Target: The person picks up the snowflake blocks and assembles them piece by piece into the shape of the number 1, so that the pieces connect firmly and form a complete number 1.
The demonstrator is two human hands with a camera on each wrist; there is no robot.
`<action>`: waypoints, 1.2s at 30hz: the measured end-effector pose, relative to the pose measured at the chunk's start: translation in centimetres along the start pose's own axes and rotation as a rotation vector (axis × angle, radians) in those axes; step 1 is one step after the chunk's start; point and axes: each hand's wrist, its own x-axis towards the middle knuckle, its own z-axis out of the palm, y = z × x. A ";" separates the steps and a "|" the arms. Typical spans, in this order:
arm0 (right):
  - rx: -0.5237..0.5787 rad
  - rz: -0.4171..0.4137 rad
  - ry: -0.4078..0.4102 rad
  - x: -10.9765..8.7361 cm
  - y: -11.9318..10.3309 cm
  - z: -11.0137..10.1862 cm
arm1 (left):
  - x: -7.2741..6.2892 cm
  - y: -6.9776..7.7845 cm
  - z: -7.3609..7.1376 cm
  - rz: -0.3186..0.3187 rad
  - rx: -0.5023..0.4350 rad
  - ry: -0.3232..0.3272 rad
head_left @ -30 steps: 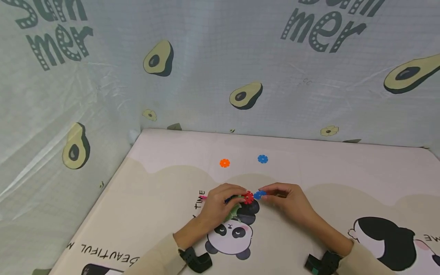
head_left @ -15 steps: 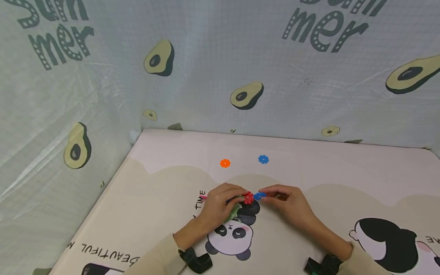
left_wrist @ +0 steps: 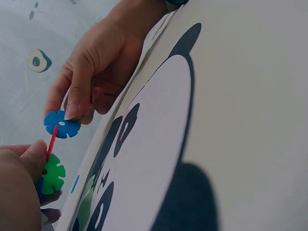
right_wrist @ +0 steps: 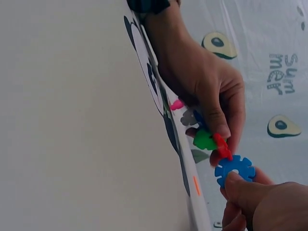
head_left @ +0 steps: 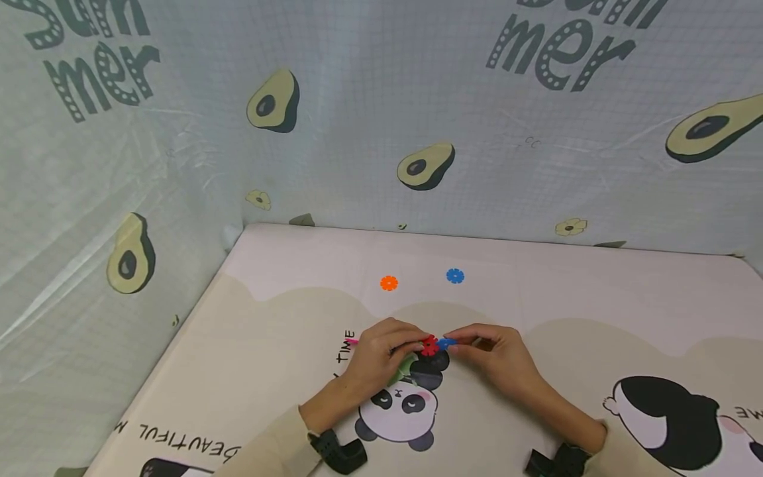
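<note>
Snowflake-disc chain [left_wrist: 56, 173], left hand [head_left: 381, 351] pinching; blue disc [right_wrist: 236, 164], right hand [head_left: 497, 348] pinching, half-joined, I judge; far orange disc [head_left: 389, 283], second blue disc [head_left: 456, 275] loose.

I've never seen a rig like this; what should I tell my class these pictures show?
No robot here: these are a person's left hand and right hand, both bare. The wide picture comes from a head-worn camera looking forward and down; the close ones, from a wrist camera on each arm. On the tabletop, beyond the hands, lie an orange disc and a blue disc, both notched. The left hand holds several pieces, including a red disc and a green disc; the right hand pinches a second blue disc at the red one's edge.
</note>
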 end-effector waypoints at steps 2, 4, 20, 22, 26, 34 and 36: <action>-0.002 -0.017 0.010 -0.1 -0.1 0.1 | 0.0 0.0 0.0 -0.006 0.007 -0.003; -0.003 -0.031 0.022 -0.1 -0.1 0.2 | 0.1 0.1 -0.1 -0.014 0.017 -0.003; 0.023 -0.130 0.078 -0.4 -0.5 1.5 | -0.1 0.1 0.0 -0.007 0.029 0.071; 0.019 -0.131 0.086 -0.3 -0.6 1.5 | -0.1 0.1 0.1 -0.011 0.028 0.076; 0.019 -0.121 0.094 -0.3 -0.5 1.5 | -0.1 0.1 0.0 -0.003 0.032 0.075; -0.001 -0.105 0.082 -0.2 -0.2 1.3 | 0.0 0.0 -0.1 0.042 0.141 0.034; -0.011 -0.092 0.078 -0.2 -0.1 1.3 | 0.0 -0.1 -0.1 0.059 0.172 0.024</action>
